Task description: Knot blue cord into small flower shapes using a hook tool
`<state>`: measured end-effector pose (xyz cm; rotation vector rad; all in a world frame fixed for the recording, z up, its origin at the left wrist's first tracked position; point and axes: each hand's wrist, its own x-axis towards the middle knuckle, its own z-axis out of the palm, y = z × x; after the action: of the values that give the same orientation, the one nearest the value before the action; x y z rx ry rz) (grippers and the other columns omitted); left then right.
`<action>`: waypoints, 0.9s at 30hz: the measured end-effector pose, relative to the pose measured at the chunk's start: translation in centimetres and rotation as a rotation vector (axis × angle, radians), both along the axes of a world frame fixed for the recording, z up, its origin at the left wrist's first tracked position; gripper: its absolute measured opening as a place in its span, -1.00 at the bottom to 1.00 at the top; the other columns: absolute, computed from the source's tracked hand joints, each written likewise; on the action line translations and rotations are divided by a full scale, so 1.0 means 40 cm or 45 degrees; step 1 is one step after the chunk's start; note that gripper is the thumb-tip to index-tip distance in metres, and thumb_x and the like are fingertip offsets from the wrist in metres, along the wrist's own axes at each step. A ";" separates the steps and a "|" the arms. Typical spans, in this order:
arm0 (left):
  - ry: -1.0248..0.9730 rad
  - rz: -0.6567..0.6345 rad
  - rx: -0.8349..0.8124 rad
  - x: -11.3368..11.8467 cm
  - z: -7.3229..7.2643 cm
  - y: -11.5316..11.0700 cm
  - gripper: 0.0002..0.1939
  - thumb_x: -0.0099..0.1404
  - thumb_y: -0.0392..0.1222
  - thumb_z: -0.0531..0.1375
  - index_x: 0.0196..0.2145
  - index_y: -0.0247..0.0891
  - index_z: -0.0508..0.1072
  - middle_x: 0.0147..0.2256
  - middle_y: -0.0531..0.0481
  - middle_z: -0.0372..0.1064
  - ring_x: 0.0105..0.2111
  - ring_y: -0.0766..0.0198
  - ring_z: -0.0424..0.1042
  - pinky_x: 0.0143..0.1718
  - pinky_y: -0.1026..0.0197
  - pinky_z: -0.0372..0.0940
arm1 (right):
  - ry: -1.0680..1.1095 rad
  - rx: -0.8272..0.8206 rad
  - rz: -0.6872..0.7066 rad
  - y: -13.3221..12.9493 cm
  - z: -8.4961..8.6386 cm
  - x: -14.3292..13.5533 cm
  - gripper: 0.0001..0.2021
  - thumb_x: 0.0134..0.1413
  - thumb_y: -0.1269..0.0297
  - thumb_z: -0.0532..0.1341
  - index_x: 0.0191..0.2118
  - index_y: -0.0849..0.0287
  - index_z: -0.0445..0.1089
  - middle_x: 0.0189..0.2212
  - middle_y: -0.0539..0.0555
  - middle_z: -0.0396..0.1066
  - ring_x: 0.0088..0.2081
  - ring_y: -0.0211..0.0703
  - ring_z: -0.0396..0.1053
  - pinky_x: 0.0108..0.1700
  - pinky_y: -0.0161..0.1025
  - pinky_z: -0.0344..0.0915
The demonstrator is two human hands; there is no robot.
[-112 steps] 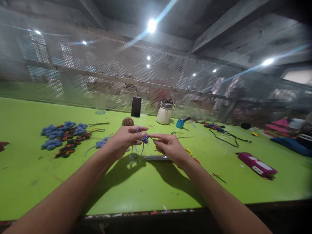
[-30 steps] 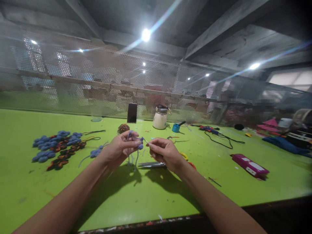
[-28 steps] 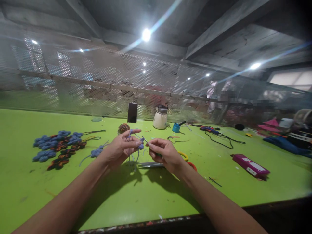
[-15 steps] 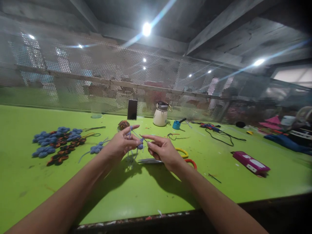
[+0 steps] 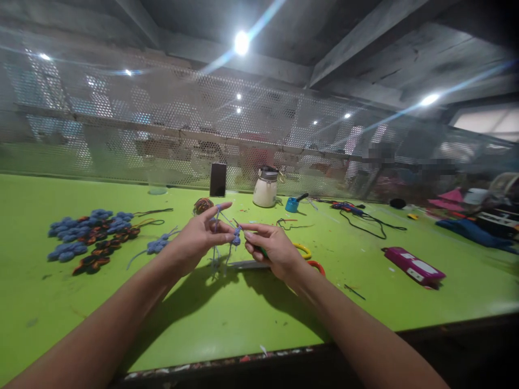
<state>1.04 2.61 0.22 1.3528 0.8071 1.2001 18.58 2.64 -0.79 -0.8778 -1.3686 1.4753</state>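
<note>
Between finger and thumb, my left hand (image 5: 201,236) pinches a small blue crochet piece (image 5: 236,237). Blue yarn (image 5: 218,213) loops over its raised index finger, and loose strands hang below. My right hand (image 5: 270,246) is closed on a crochet hook (image 5: 238,223), whose thin tip meets the blue piece; most of its handle is hidden in the palm. Under the right hand lies a pair of scissors (image 5: 315,267) with red and yellow handle loops, blades partly covered. Left of my hands, a blue crocheted flower (image 5: 158,244) with trailing yarn rests on the green table (image 5: 194,335).
Several blue and dark orange crocheted flowers (image 5: 67,251) lie at left. Behind my hands are a multicoloured yarn ball (image 5: 203,205), a phone (image 5: 218,180), a pale jar (image 5: 265,192) and a blue pot (image 5: 291,204). A purple box (image 5: 413,265) and corded tool (image 5: 348,207) lie right.
The hook and right fingers have shifted slightly at the blue crochet piece, which now shows more between the hands. The whole view has moved a little, and both hands keep their grip.
</note>
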 end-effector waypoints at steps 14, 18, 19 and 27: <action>-0.061 0.145 -0.124 0.010 0.003 0.000 -0.10 -0.16 -0.44 0.34 0.17 -0.42 0.15 -0.55 0.05 0.40 -0.49 0.31 0.36 -0.39 0.26 0.18 | -0.098 0.168 -0.073 0.007 -0.012 -0.003 -0.63 -0.09 0.27 0.25 -0.10 0.29 0.46 -0.72 -0.12 0.22 -0.73 -0.46 0.01 -0.68 -0.42 -0.11; 0.224 0.183 0.100 0.013 -0.007 0.002 -0.11 -0.09 -0.38 0.30 0.21 -0.33 0.10 -0.56 0.08 0.38 -0.51 0.27 0.34 -0.38 0.23 0.19 | -0.347 0.422 -0.093 0.027 -0.019 0.004 -0.72 -0.08 0.33 0.23 -0.20 0.29 0.52 -0.77 -0.14 0.18 -0.74 -0.46 -0.01 -0.67 -0.41 -0.06; 0.326 0.223 0.194 0.016 -0.010 0.000 -0.14 -0.06 -0.37 0.28 0.21 -0.28 0.12 -0.56 0.09 0.37 -0.51 0.26 0.33 -0.38 0.23 0.18 | -0.376 0.433 -0.102 0.030 -0.021 0.003 -0.74 -0.09 0.35 0.23 -0.23 0.28 0.53 -0.77 -0.13 0.18 -0.74 -0.46 -0.01 -0.67 -0.41 -0.06; 0.499 0.477 0.698 0.048 -0.025 -0.026 -0.41 0.03 -0.42 0.21 0.04 -0.10 0.39 -0.40 0.00 0.41 -0.40 0.23 0.32 -0.27 0.26 0.15 | 0.170 -0.081 -0.201 0.018 -0.034 -0.030 -0.59 -0.21 0.30 0.30 -0.13 0.30 0.44 -0.71 -0.11 0.25 -0.74 -0.48 0.02 -0.70 -0.45 -0.14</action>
<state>2.94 1.59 -0.77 1.9889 1.0898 1.5437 17.38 3.36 -2.16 -0.8899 -1.1340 1.4352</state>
